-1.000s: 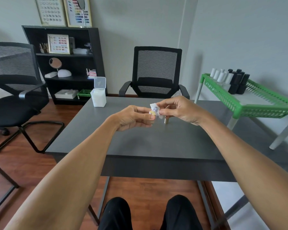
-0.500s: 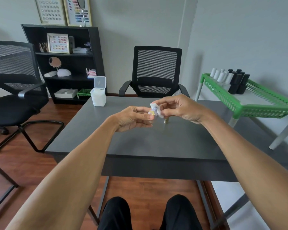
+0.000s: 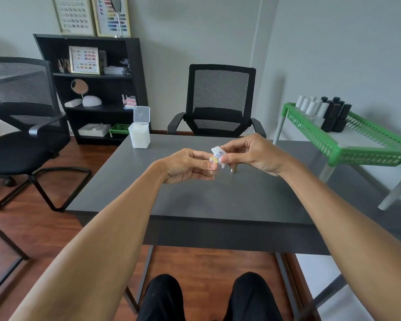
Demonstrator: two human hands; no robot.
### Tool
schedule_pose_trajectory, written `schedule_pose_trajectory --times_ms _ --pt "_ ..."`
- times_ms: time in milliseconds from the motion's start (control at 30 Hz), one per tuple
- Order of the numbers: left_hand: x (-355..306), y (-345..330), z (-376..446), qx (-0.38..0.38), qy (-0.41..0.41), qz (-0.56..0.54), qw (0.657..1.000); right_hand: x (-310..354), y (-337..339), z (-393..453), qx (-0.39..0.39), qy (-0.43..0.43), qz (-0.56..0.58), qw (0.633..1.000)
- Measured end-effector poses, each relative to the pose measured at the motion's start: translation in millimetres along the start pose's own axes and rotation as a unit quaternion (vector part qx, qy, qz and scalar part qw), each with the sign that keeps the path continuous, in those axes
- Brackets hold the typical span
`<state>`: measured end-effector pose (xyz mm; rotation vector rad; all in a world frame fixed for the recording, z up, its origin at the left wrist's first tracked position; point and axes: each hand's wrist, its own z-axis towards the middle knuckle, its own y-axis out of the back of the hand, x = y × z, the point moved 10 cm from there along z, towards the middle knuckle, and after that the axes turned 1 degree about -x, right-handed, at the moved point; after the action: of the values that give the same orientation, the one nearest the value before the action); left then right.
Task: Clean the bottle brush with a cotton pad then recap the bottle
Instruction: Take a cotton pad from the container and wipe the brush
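Head view: left hand (image 3: 188,165) pinching the brush cap, right hand (image 3: 248,154) pinching the white cotton pad (image 3: 218,154) folded over the brush, both raised near center; small bottle (image 3: 234,169) standing uncapped on the grey table (image 3: 218,205) just below the right hand, at 5 o'clock from the pad. Best done squeezing lightly and drawing bristles straight out. Pad box (image 3: 139,135) at 10 o'clock.
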<state>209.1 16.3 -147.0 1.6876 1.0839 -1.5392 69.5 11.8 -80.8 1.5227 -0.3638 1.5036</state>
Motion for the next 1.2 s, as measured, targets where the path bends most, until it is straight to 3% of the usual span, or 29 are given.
schedule_pose_trajectory --times_ms 500,1200 --pt "-3.3 -11.2 -10.3 0.058 0.0 -0.073 0.996 3.8 -9.1 -3.9 0.06 0.009 0.06 0.996" --pt "-1.6 -8.2 -3.2 0.019 0.004 0.005 1.0 3.8 2.1 -1.6 -0.011 0.019 -0.031 0.999"
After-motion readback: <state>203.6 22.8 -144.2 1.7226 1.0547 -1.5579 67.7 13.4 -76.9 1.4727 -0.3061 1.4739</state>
